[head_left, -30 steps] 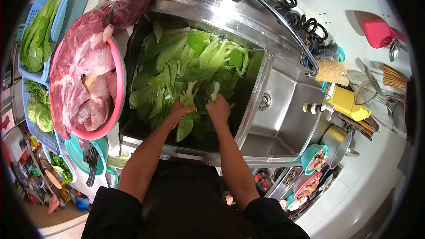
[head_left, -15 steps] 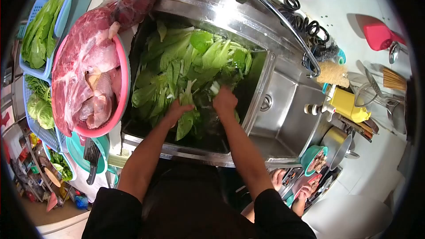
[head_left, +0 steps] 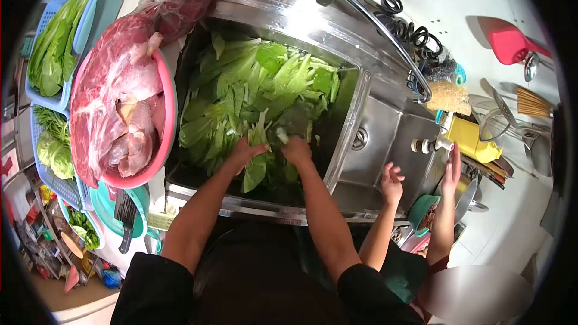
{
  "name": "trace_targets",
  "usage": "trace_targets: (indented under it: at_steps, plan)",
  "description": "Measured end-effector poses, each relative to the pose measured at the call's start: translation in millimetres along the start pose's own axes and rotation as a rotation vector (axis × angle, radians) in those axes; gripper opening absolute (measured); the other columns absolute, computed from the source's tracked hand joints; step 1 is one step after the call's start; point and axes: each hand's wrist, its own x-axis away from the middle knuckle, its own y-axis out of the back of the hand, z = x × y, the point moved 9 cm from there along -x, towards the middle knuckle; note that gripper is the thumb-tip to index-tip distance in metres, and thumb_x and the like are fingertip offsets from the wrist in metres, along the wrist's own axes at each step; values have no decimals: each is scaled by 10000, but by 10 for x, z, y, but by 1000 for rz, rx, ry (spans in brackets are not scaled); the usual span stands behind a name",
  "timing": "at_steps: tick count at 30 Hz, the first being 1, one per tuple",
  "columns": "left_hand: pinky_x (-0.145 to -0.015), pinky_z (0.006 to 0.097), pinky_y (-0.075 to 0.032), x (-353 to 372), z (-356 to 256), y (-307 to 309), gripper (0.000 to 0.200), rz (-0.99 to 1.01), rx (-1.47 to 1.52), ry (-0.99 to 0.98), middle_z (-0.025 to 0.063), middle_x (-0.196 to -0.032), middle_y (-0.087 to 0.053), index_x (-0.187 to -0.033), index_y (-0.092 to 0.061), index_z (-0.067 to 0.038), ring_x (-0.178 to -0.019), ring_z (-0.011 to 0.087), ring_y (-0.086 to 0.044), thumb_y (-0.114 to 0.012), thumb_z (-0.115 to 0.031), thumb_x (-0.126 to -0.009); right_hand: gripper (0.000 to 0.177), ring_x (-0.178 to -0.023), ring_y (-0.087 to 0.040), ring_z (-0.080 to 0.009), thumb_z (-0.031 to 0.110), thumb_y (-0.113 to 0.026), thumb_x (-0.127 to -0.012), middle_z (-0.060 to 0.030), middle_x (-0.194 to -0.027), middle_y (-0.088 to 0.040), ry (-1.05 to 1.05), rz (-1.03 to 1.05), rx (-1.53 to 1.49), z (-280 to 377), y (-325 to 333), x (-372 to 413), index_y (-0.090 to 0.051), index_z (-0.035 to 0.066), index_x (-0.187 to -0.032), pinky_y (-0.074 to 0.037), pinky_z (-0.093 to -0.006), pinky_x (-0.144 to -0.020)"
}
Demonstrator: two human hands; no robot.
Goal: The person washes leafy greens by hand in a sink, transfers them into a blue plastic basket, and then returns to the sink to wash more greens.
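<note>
Leafy greens with pale stalks float and lie in water in the large steel sink basin. At the near side of this basin, my left hand is closed around one leafy green, thumb stretched across its stalk. Close by on the right, my right hand dips its curled fingers into the water at a white stalk end. Its fingertips are partly hidden and slightly blurred. Both wrists are bare, above the near rim.
On the left stand a pink basin heaped with raw meat, blue baskets of greens, and a cleaver. A tap arches over the back. Another person's hands reach over the small sink on the right.
My right hand has moved left and slightly towards me, nearer my left hand. The other person's hands have come up from the bowls at lower right to the small sink.
</note>
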Motion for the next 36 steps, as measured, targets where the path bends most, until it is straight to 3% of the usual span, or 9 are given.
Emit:
trace_targets:
  at_steps: [8, 14, 17, 21, 26, 29, 30, 34, 36]
  plan:
    - [-970, 360, -451, -244, 108, -371, 917, 118, -7, -136, 148, -1276, -571, -1437, -341, 23, -1126, 235, -570, -847, -221, -713, 273, -658, -606, -204, 248, -689, -863, -104, -753, -660, 206, -219, -853, 22, 539, 256, -670, -5, -963, -467, -384, -628]
    - [-963, 340, -448, -421, 294, -442, 955, 133, -233, -151, 179, -1283, -569, -1486, -296, -4, -1127, 254, -569, -802, -160, -691, 344, -643, -575, -182, 315, -739, -840, -72, -721, -640, 100, -147, -980, 71, 330, -178, -676, -12, -924, -451, -392, -605]
    - [-950, 344, -456, -379, 205, -490, 976, 158, -238, -160, 191, -1305, -560, -1500, -280, -9, -1108, 258, -579, -789, -159, -681, 315, -704, -581, -169, 295, -708, -878, -60, -785, -643, 53, -158, -743, 97, 633, 70, -667, -8, -955, -455, -376, -641]
    - [-940, 354, -466, -272, 16, -474, 974, 134, -384, -162, 203, -1358, -520, -1501, -275, -5, -1117, 274, -570, -787, -153, -686, 199, -807, -538, -132, 223, -595, -976, -26, -890, -604, 295, -347, -1245, 63, 915, 308, -621, 27, -1003, -441, -299, -705]
    - [-867, 364, -512, -167, -112, -407, 978, 86, -382, -112, 173, -1337, -546, -1501, -286, -28, -1077, 254, -598, -816, -118, -684, 244, -744, -481, -103, 265, -586, -997, 4, -795, -525, 429, -636, -1130, 3, 1682, 901, -560, 42, -902, -420, -276, -673]
    - [-883, 374, -514, -667, 534, -259, 997, 132, 77, -126, 190, -1335, -544, -1494, -279, 2, -1103, 263, -594, -853, -130, -689, 240, -738, -522, -111, 241, -635, -960, -19, -813, -580, 350, -598, -1018, -53, 1827, 1150, -594, 11, -1016, -445, -274, -671]
    - [-882, 375, -514, -642, 492, -229, 949, 92, -30, -120, 179, -1334, -548, -1476, -308, 5, -1088, 251, -602, -846, -168, -713, 252, -726, -547, -122, 231, -656, -941, -34, -810, -604, 303, -550, -985, -78, 1808, 1195, -609, 6, -1047, -463, -285, -664]
    - [-908, 396, -494, -797, 759, 27, 855, -28, -295, -4, 164, -1326, -560, -1438, -374, 2, -1101, 242, -599, -827, -274, -768, 357, -770, -678, -299, 241, -719, -828, -183, -878, -688, -6, -359, -585, -370, 1037, 684, -665, -11, -1074, -524, -431, -690]
    - [-949, 417, -463, -749, 759, -21, 852, -25, -283, 92, 174, -1335, -552, -1442, -379, -9, -1158, 257, -566, -819, -307, -775, 478, -876, -676, -300, 319, -768, -801, -206, -950, -687, -131, -161, -645, -419, 352, 269, -646, -40, -1093, -511, -427, -795]
